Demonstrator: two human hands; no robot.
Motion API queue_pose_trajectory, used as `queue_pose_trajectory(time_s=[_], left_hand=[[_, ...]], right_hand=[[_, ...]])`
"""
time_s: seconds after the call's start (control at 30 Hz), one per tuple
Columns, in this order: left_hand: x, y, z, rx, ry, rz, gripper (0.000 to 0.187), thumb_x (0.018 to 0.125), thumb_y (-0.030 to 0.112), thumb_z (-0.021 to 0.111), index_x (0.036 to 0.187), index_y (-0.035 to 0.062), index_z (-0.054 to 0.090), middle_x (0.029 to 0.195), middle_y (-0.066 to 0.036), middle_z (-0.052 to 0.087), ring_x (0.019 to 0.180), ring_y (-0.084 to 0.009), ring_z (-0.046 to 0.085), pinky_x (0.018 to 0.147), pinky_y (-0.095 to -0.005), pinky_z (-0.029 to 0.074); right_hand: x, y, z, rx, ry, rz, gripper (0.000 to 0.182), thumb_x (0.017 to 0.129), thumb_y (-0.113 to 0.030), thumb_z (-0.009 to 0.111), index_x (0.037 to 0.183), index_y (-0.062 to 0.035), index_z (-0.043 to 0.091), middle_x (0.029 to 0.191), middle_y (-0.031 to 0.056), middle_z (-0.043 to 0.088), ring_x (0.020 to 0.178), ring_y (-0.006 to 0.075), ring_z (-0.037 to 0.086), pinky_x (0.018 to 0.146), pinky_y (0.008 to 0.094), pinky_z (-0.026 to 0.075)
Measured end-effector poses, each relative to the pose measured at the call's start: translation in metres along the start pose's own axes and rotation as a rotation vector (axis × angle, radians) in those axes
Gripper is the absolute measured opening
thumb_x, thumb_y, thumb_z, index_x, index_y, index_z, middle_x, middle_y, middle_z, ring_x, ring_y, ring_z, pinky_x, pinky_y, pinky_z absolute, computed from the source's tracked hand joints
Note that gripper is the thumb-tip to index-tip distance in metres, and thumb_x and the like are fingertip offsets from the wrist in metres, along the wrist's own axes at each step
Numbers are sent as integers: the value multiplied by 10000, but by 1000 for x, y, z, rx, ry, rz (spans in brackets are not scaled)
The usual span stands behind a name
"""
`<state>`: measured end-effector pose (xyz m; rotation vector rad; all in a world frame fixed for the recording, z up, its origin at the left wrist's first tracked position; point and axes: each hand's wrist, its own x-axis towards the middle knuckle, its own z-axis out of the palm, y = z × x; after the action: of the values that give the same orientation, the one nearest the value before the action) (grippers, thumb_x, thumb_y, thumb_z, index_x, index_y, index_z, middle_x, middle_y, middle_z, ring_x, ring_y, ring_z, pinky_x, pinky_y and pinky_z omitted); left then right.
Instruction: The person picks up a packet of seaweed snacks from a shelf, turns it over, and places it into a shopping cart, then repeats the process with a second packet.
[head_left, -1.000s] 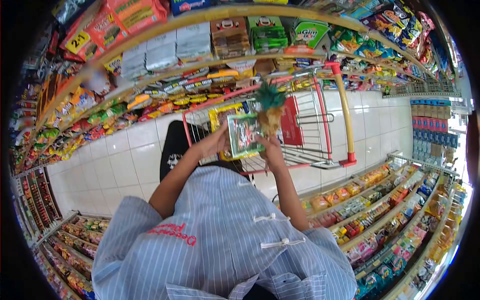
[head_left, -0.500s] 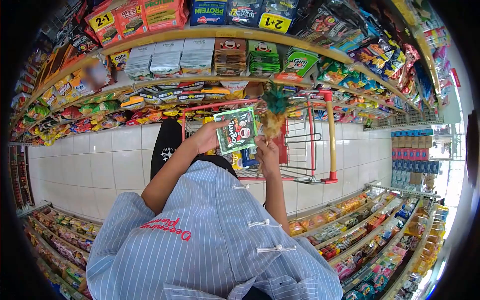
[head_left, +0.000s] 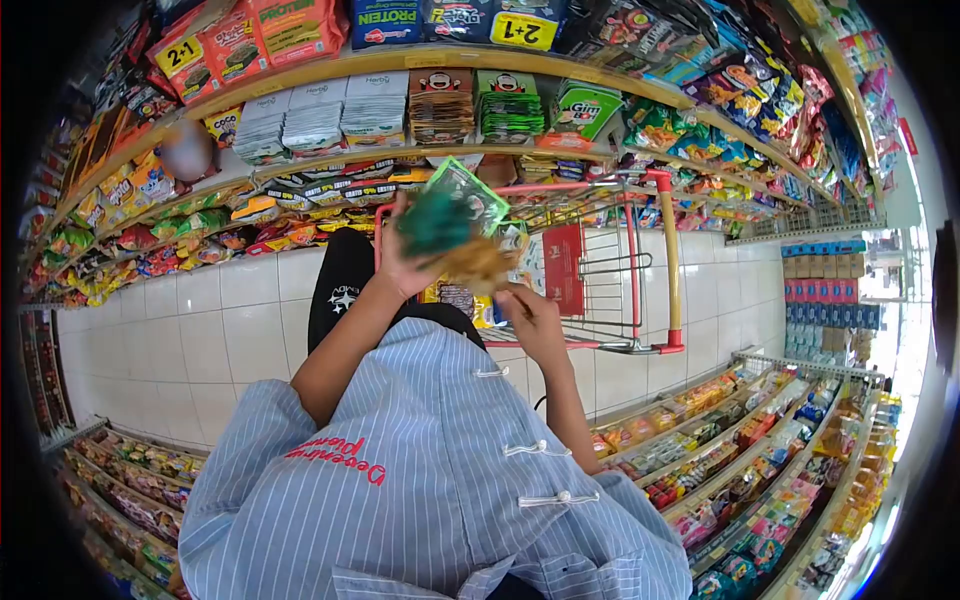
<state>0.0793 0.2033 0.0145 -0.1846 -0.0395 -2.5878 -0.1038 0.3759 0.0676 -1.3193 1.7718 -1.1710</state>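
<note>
My left hand (head_left: 402, 258) is closed on a green-edged snack packet (head_left: 484, 198) held tilted above the shopping cart. Feathers cover much of the packet's front and my left fingers. Lower right of it, my right hand (head_left: 535, 322) grips the thin handle of a feather duster (head_left: 470, 262). Its dark green and golden-brown feathers are smeared by motion and lie across the packet. Beneath both hands stands a red-railed shopping cart (head_left: 645, 265), with several packaged goods at its near left end.
Ahead, a curved shelf (head_left: 330, 158) carries stacked packets, including a pile of green packets (head_left: 509, 108). White floor tiles (head_left: 190, 335) run along the aisle. Another snack shelf (head_left: 700, 440) stands behind to the right, and stacked boxes (head_left: 822, 300) are at the far right.
The feather duster has swung left and down from upright onto the packet. My left hand has moved slightly left and up, tilting the packet. The view has shifted a little.
</note>
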Motion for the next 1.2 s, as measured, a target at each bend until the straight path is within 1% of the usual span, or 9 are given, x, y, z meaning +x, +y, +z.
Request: queue_pose_trajectory(time_s=[0.13, 0.17, 0.27, 0.37, 0.4, 0.67, 0.9, 0.97, 1.2], left_hand=[[5, -23, 23, -43, 293, 99, 567, 969, 431, 326, 1351, 43, 484, 1395, -167, 487, 1287, -362, 451, 1103, -529, 300], [4, -24, -1, -44, -100, 88, 581, 965, 439, 308, 1372, 57, 466, 1410, -167, 471, 1307, -346, 431, 1107, -517, 300], [-1, -31, 18, -102, 325, 118, 640, 932, 484, 333, 1393, 53, 438, 1432, -167, 445, 1316, -344, 421, 1118, -516, 284], [-9, -29, -21, -85, -167, 62, 635, 916, 463, 364, 1388, 47, 441, 1429, -158, 453, 1303, -332, 439, 1112, -502, 297], [-16, -30, 2, -16, 274, 38, 603, 906, 439, 381, 1350, 44, 484, 1383, -145, 506, 1280, -315, 467, 1089, -487, 329], [-16, -26, 25, 2, 296, 79, 541, 927, 426, 406, 1307, 61, 531, 1298, -135, 572, 1211, -298, 521, 1075, -475, 350], [-6, -22, 36, 73, 391, 70, 704, 882, 660, 458, 1309, 104, 526, 1291, -102, 570, 1193, -276, 533, 1047, -453, 386], [-5, -24, 38, 101, 381, 61, 680, 896, 623, 470, 1328, 100, 509, 1309, -107, 558, 1192, -277, 535, 1037, -457, 396], [2, -32, 18, 199, 424, -37, 453, 917, 309, 516, 1258, 10, 522, 1224, -154, 605, 1108, -278, 594, 997, -434, 444]], right_hand=[[8, 8, -7, -147, 87, 104, 287, 952, -270, 594, 951, 4, 681, 635, 137, 565, 547, 120, 507, 521, 302, 417], [10, 18, -8, -110, 223, 128, 290, 954, -271, 592, 948, 5, 679, 618, 130, 554, 541, 118, 492, 518, 305, 411], [8, 36, -11, -86, 372, 205, 284, 963, -263, 577, 957, 4, 674, 588, 118, 518, 530, 114, 477, 504, 318, 402], [-7, 0, 9, -40, 170, 82, 264, 969, -246, 561, 962, -3, 664, 582, 136, 513, 502, 161, 494, 500, 335, 402], [-11, 7, 17, -156, 69, -73, 248, 967, -240, 556, 966, -12, 655, 606, 169, 547, 497, 246, 535, 503, 355, 412], [11, 38, 9, -206, 297, 213, 335, 984, -314, 518, 938, -14, 660, 637, 174, 594, 537, 300, 576, 520, 370, 428], [11, 41, 18, -412, -1, 60, 302, 952, -296, 557, 918, -18, 670, 676, 194, 617, 615, 306, 648, 554, 401, 448], [22, 80, 13, -188, 271, 161, 367, 955, -349, 557, 908, -4, 673, 655, 162, 617, 559, 248, 616, 527, 379, 432], [24, 9, 13, 692, 46, 615, 175, 921, -269, 638, 944, -96, 624, 620, -67, 504, 416, 18, 329, 390, 201, 226]])
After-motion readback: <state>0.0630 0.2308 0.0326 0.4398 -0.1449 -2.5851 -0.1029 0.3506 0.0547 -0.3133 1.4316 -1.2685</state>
